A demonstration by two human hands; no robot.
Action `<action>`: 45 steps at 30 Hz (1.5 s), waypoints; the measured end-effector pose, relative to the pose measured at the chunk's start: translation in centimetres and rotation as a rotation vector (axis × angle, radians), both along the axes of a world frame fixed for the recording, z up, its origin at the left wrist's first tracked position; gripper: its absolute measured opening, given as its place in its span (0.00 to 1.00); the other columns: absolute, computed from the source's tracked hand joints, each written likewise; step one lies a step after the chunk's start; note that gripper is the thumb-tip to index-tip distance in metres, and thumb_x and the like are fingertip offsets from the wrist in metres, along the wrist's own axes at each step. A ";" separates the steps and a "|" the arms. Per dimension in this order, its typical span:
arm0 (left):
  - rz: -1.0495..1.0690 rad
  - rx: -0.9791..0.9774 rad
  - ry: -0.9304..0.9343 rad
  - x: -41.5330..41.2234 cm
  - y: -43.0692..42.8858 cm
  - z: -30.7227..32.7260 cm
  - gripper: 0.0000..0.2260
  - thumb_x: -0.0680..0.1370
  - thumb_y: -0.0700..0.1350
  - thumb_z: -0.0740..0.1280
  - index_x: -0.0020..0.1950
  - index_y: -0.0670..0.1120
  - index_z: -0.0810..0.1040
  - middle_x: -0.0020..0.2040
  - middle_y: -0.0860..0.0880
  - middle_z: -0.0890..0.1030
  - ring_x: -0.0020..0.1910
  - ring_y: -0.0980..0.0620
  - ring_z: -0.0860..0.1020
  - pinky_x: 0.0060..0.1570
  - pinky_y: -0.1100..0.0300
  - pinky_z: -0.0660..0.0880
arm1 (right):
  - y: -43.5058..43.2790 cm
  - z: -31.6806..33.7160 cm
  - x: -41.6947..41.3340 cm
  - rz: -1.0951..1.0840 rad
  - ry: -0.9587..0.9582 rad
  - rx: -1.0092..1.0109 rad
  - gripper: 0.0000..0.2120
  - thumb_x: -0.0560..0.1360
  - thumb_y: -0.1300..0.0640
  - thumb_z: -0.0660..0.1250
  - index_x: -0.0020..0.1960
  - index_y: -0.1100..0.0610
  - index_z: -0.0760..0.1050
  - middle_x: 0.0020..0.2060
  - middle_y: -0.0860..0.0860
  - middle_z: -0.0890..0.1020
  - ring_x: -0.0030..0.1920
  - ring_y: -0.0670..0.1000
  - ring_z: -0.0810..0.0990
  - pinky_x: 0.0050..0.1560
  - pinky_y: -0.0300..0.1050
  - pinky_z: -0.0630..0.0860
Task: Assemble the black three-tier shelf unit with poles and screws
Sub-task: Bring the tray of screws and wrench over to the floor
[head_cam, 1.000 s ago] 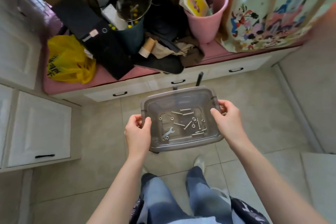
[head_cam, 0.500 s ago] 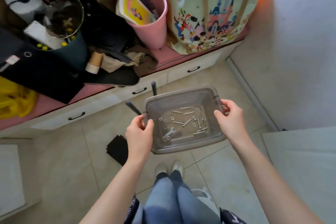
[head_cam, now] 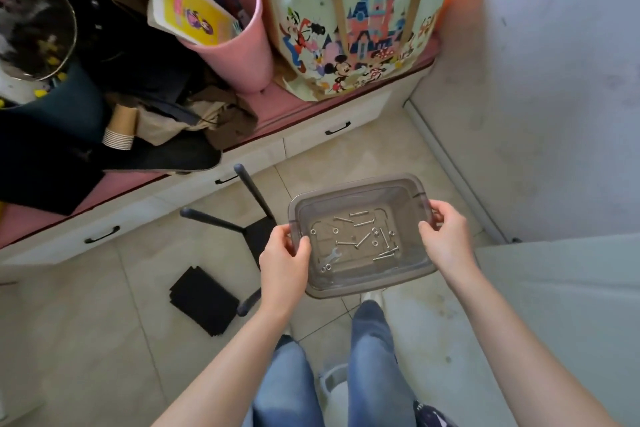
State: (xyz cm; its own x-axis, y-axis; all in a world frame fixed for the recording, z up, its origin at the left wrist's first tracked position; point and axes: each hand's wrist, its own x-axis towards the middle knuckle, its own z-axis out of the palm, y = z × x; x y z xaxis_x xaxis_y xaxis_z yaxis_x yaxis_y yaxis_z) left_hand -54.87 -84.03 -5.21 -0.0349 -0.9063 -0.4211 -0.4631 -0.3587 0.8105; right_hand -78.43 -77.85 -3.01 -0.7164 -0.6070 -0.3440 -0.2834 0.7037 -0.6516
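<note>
At the far left, some paper cups [head_cam: 119, 131] are lying on their side near the front edge of the pink bench [head_cam: 41, 215]. Lower down, a pile of flat black squares [head_cam: 204, 300] is lying on the floor [head_cam: 86, 340], well apart from the bench. A pink bin [head_cam: 239, 55] is standing farther back on the bench, and a yellow book [head_cam: 188, 10] is sticking out of it.

Next, two black poles [head_cam: 216, 221] are poking out from a black shelf piece [head_cam: 258, 236] on the floor. Part of that piece is hiding behind our left hand [head_cam: 284, 267].

Our left hand is gripping the left edge of a clear gray box [head_cam: 360, 288], with the thumb inside the rim. We are holding the box up in the air, above our legs. Screws [head_cam: 360, 240] are lying all over the bottom of the box. A little wrench [head_cam: 333, 255] and some tiny rings [head_cam: 325, 267] are lying near its front left corner.

Behind the box, a big cartoon bag [head_cam: 353, 28] is standing at the right end of the bench.

Our right hand [head_cam: 446, 241] is gripping the right edge of the box, fingers curling around the rim.
</note>
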 end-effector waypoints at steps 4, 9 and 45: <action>0.025 0.039 -0.063 -4.0 0.5 -2.5 0.06 0.80 0.43 0.69 0.56 0.45 0.79 0.41 0.41 0.80 0.38 0.50 0.73 0.45 0.51 0.75 | -1.0 -2.4 -4.5 0.085 -0.026 0.042 0.17 0.75 0.69 0.64 0.63 0.61 0.76 0.51 0.58 0.82 0.51 0.58 0.79 0.60 0.54 0.75; 0.044 0.134 -0.164 -8.3 0.4 -7.8 0.08 0.80 0.45 0.70 0.57 0.44 0.78 0.41 0.43 0.79 0.40 0.48 0.75 0.45 0.50 0.75 | -3.3 -7.8 -9.8 0.231 -0.014 0.079 0.18 0.75 0.68 0.65 0.65 0.63 0.76 0.54 0.61 0.80 0.54 0.61 0.78 0.62 0.54 0.73; 0.045 0.972 0.357 -8.7 1.2 -64.4 0.15 0.85 0.47 0.61 0.55 0.36 0.79 0.47 0.40 0.87 0.48 0.46 0.87 0.45 0.58 0.83 | -11.6 -70.0 -10.5 0.593 0.210 0.096 0.18 0.74 0.65 0.63 0.61 0.59 0.81 0.52 0.61 0.80 0.56 0.63 0.77 0.54 0.50 0.72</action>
State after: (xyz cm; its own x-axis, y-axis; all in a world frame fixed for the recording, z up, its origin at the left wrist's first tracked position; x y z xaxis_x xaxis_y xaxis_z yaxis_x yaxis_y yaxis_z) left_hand -63.54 -82.82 -69.63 -0.2760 -0.1848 -0.9432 -0.2228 -0.9423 0.2498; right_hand -88.94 -89.49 -73.01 -0.3260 -0.8948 -0.3051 -0.7577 0.4403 -0.4817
